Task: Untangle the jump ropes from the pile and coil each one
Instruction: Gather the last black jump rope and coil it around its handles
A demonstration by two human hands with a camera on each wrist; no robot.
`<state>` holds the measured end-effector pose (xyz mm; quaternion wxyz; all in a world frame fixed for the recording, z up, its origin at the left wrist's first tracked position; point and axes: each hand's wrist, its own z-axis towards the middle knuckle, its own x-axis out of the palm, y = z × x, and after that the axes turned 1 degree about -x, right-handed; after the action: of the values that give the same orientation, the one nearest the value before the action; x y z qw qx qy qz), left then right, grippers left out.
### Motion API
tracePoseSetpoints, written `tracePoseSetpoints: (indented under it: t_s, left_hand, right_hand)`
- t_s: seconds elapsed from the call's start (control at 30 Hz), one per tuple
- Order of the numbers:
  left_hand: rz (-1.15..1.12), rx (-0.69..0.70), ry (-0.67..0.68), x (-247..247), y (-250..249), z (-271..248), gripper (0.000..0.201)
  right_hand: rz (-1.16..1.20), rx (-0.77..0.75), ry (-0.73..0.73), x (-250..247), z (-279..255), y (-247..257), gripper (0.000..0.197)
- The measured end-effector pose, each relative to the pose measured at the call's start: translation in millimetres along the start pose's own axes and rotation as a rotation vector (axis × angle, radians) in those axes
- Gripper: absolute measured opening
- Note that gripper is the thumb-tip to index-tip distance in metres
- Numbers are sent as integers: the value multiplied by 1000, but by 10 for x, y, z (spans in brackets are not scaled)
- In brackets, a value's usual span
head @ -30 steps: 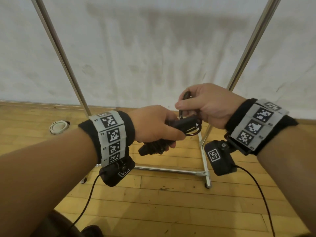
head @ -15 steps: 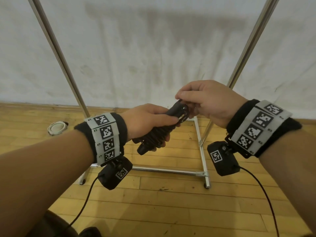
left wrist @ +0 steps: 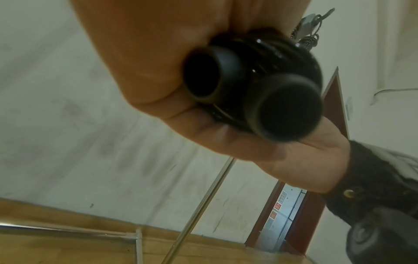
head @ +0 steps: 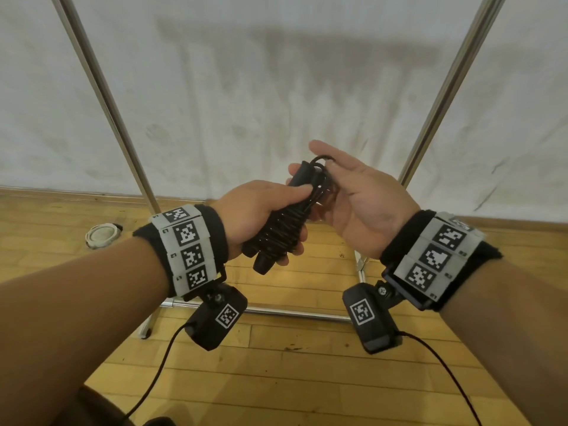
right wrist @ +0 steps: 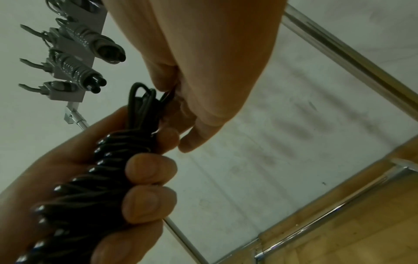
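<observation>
A black jump rope (head: 278, 232) has its cord wound tightly round its two handles, and my left hand (head: 255, 210) grips this bundle in a fist, tilted up to the right. The handle butts (left wrist: 285, 107) point at the left wrist camera. My right hand (head: 353, 204) is beside the bundle's top end, palm towards me. Its thumb and a finger pinch the last loop of cord (right wrist: 167, 95) there. In the right wrist view my left fingers (right wrist: 149, 171) curl over the coils (right wrist: 90, 187).
A metal rack's poles (head: 104, 96) (head: 445, 96) and floor bar (head: 292, 313) stand before a white wall. Other coiled ropes hang on grey hooks (right wrist: 76, 67) above. A white round object (head: 101, 235) lies on the wooden floor at left.
Both hands rose and the bundle tipped more upright. My right hand turned from lying over the top end to palm-facing, still pinching the cord loop.
</observation>
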<state>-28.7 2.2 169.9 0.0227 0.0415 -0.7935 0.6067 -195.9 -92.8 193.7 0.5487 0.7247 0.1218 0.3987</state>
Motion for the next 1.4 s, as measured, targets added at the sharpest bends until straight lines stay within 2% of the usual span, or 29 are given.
tracePoseSetpoints:
  t_s: [0.17,0.27,0.4,0.47,0.53,0.73,0.9,1.03,1.13,1.3,1.4]
  left_hand:
    - [11,64,-47,85,-30,46,25]
    - [15,123,-81,109,-64,66,21]
    - [9,164,-91,115,-75,47,22]
    - [-25,171,-85,101,-101,28,30]
    - [-61,171,-99,78,-132,12,39]
    - [-119,117,-141,82,-145,20,45]
    - [-160,111,-69,74,-156,6,45]
    - [-225,48,15,60,-163,-10,48]
    - [-250,25,47,51,-167,-19,51]
    - [-262,32,64,29,-165,-22,60]
    - [-244,8,78,45,-138,-14,53]
  right_hand:
    - [61,-17,-260,14,78,-54,30]
    - [-40,-19,-314,-14,92,-63,23]
    - [-207,-39,-156,-2,54,-70,23]
    - [-274,-30,-34,-3,15,-52,25]
    - [-360,-46,22,-25,-2,-15,28]
    - [-445,-111,40,-57,9,76,30]
    - [-376,-104,71,-55,11,104,21]
    - [-327,-83,81,-67,11,125,25]
    - [-341,-68,98,-57,-4,145,30]
    - [-367,-28,145,-68,-22,158,21]
    - [-404,-29,174,-54,-40,174,31]
